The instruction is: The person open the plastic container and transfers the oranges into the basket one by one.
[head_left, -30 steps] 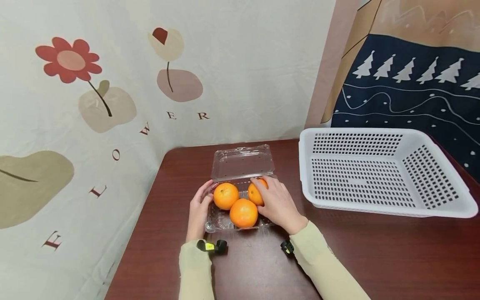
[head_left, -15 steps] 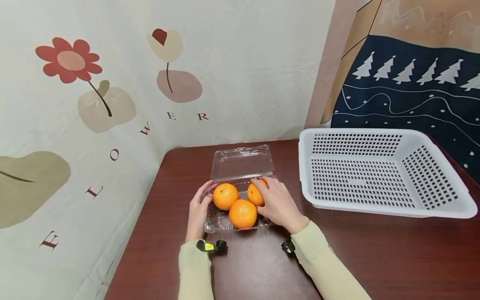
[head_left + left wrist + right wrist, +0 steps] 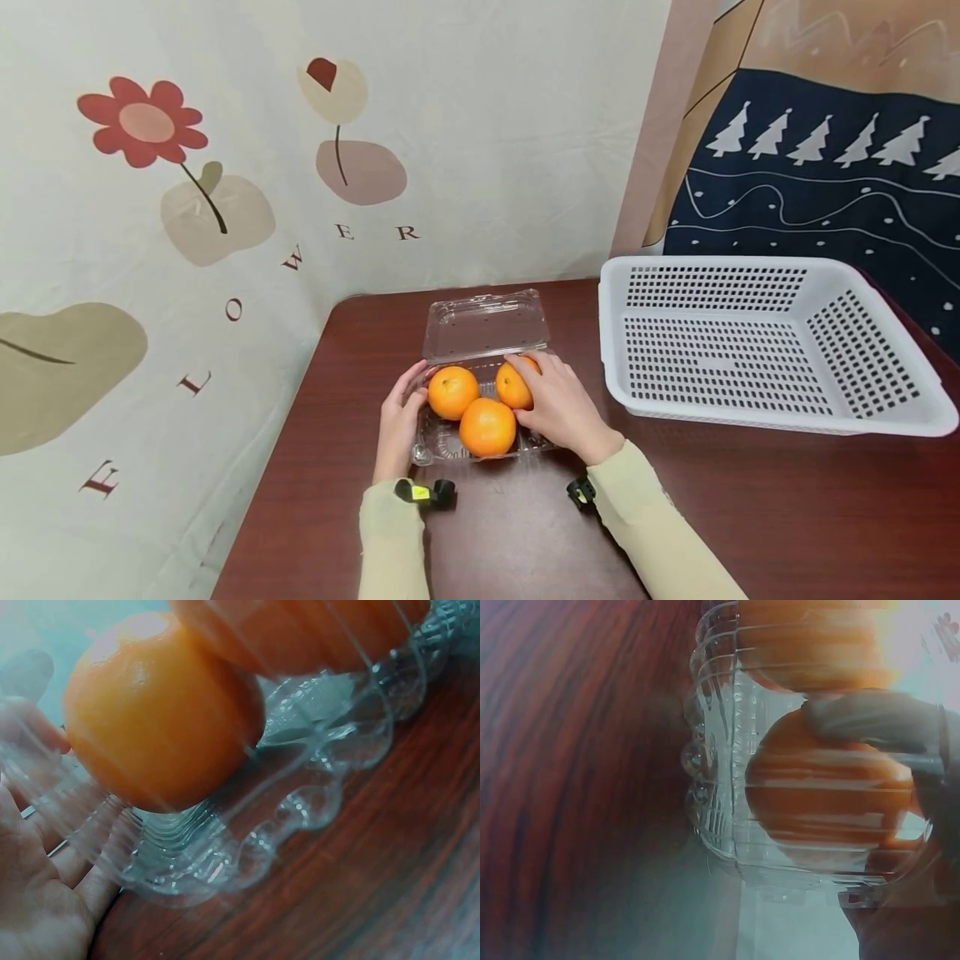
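Observation:
In the head view a clear plastic clamshell container (image 3: 433, 443) lies on the table, its lid (image 3: 487, 327) folded back. Three oranges sit in it: a left orange (image 3: 453, 392), a front orange (image 3: 487, 427) and a right orange (image 3: 512, 388). My left hand (image 3: 397, 423) holds the container's left side, thumb at the rim, fingers (image 3: 71, 862) behind the clear wall in the left wrist view. My right hand (image 3: 564, 408) grips the right orange with thumb and fingers, covering part of it. Through the container wall, the right wrist view shows this gripped orange (image 3: 825, 799).
A large white perforated plastic basket (image 3: 615, 367) stands on the dark red-brown table (image 3: 510, 542) to the right. A printed cloth (image 3: 495, 150) hangs behind the table and along its left side. Both wrists wear small black cameras.
My right wrist has edged slightly to the right, with the hand still round the right orange. The left hand, the container and the other oranges stay practically where they were.

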Action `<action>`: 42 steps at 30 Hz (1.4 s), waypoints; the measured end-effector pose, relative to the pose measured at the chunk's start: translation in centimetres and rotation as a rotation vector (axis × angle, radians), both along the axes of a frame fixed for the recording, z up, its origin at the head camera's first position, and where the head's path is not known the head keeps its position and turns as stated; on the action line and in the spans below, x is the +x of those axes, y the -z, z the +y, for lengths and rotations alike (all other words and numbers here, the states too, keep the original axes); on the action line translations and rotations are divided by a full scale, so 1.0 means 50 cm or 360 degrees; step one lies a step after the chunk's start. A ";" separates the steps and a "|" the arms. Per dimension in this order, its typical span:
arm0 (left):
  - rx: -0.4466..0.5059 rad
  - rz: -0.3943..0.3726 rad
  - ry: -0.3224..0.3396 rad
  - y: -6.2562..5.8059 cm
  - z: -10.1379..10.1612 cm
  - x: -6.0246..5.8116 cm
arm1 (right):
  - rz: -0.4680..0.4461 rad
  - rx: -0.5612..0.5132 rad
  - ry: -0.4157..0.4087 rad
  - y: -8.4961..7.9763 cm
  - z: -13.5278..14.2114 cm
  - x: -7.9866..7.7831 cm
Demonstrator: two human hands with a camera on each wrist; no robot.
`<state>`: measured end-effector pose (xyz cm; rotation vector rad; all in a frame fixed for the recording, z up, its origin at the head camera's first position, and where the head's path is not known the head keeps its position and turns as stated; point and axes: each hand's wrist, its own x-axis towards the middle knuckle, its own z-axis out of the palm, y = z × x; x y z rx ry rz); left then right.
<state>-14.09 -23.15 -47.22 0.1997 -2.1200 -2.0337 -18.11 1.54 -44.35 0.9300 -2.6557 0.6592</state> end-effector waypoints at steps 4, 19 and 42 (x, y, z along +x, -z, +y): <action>0.0030 0.0021 0.0003 -0.006 0.004 0.001 | 0.0013 -0.0011 -0.0010 0.000 0.003 -0.003; -0.0014 -0.0019 0.0017 -0.036 0.016 0.013 | -0.0135 -0.0056 -0.0027 -0.007 0.016 -0.010; -0.0065 0.0002 -0.0022 0.009 -0.001 -0.004 | -0.0318 -0.0255 -0.0013 -0.025 0.025 -0.013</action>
